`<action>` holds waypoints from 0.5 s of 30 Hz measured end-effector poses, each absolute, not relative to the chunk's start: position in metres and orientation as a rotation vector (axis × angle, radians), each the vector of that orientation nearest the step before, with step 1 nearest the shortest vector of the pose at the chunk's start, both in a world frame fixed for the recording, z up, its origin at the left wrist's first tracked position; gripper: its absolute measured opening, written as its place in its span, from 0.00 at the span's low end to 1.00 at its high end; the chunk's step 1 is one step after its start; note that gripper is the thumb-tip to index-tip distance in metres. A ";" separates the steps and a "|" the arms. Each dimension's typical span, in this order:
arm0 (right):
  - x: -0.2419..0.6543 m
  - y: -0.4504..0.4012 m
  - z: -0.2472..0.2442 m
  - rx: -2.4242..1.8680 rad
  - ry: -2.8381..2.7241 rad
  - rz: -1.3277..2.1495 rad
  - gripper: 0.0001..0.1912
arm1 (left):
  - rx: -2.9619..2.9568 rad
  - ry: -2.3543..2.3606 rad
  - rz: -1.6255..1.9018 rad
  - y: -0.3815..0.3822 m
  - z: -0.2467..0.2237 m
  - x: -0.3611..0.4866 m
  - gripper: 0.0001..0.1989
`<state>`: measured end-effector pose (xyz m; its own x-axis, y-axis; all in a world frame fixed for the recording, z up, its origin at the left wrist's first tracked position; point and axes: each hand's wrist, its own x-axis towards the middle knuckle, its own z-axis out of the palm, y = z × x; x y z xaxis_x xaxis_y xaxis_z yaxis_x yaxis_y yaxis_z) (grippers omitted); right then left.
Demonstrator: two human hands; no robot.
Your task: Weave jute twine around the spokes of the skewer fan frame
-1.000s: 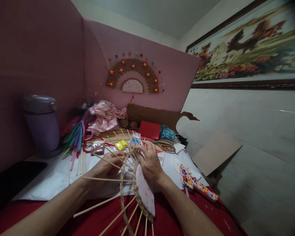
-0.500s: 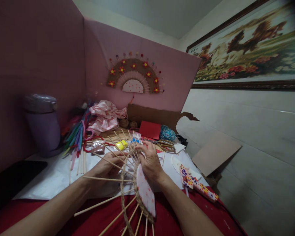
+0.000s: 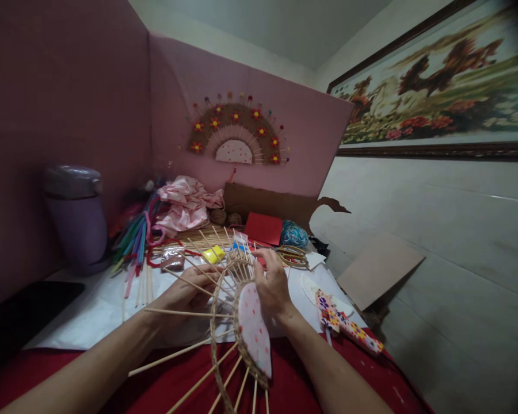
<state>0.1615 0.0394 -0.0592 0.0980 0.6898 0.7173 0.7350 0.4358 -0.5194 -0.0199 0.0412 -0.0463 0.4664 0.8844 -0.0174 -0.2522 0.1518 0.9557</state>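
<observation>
A half-round fan frame (image 3: pixel 216 345) of thin wooden sticks stands tilted in front of me. Braided twine runs in an arc across its sticks, and a second braid edges the half-circle of white cloth with pink dots (image 3: pixel 254 325) at its centre. My left hand (image 3: pixel 194 287) is closed around the frame's sticks and twine arc on the far left side. At the upper right of the frame is my right hand (image 3: pixel 273 284), its fingers bent together close to the sticks; what they pinch, if anything, is hidden. Brownish twine (image 3: pixel 238 260) shows behind the upper sticks.
A flower-patterned glue gun (image 3: pixel 349 329) lies at right. Scissors (image 3: pixel 293 256), blue yarn (image 3: pixel 294 233), a red card (image 3: pixel 263 228) and a yellow packet (image 3: pixel 213 254) lie beyond my hands. Left are pipe cleaners (image 3: pixel 133 236) and a purple bottle (image 3: pixel 78 221). A finished fan (image 3: pixel 235 132) hangs behind.
My right hand has drawn slightly right, away from the twine and sticks, its fingers lifting off. The frame has turned slightly; my left hand keeps its hold.
</observation>
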 end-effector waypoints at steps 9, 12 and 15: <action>0.173 0.042 -0.062 -1.824 -1.507 0.237 0.18 | 1.050 0.718 0.976 0.044 -0.042 -0.023 0.09; 0.173 0.043 -0.065 -1.793 -1.498 0.290 0.19 | 1.046 0.736 0.990 0.047 -0.043 -0.024 0.10; 0.171 0.044 -0.065 -1.642 -1.332 0.692 0.18 | 1.048 0.697 1.013 0.052 -0.044 -0.027 0.11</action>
